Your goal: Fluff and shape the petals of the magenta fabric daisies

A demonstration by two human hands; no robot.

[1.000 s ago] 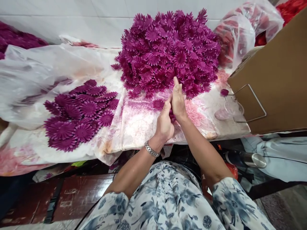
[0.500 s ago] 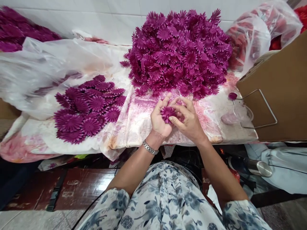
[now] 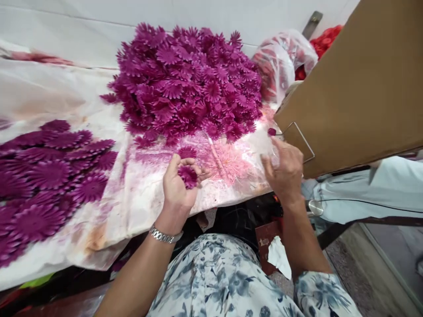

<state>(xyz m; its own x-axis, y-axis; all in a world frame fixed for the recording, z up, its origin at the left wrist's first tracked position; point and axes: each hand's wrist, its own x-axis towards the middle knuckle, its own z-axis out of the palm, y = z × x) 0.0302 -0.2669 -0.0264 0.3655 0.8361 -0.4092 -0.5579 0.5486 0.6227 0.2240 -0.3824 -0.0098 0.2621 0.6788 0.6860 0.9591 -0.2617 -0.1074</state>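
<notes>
In the head view, a small purple artificial flower (image 3: 187, 176) with cupped petals rests in my left hand (image 3: 180, 187), fingers curled around it and palm up. Another flat purple flower piece (image 3: 187, 152) lies on the cloth just beyond those fingers. My right hand (image 3: 284, 169) is over at the right, by the bent wire (image 3: 306, 143) and a small dark purple piece (image 3: 271, 131) at the wire's end. A clear plastic item sits there, mostly covered by the hand. The right fingers are bent and partly hidden, so I cannot see whether they grip anything.
A big heap of purple flowers (image 3: 191, 88) stands against the wall. Layered flat purple petals (image 3: 49, 176) lie at left. A cardboard box (image 3: 363, 88) rises at right, with a clear bag of red pieces (image 3: 280, 61) behind. A stained cloth (image 3: 145, 193) covers the table.
My right hand has left the flower and moved right to the wire by the box. The flower stays in my left hand. The view has swung to the right.
</notes>
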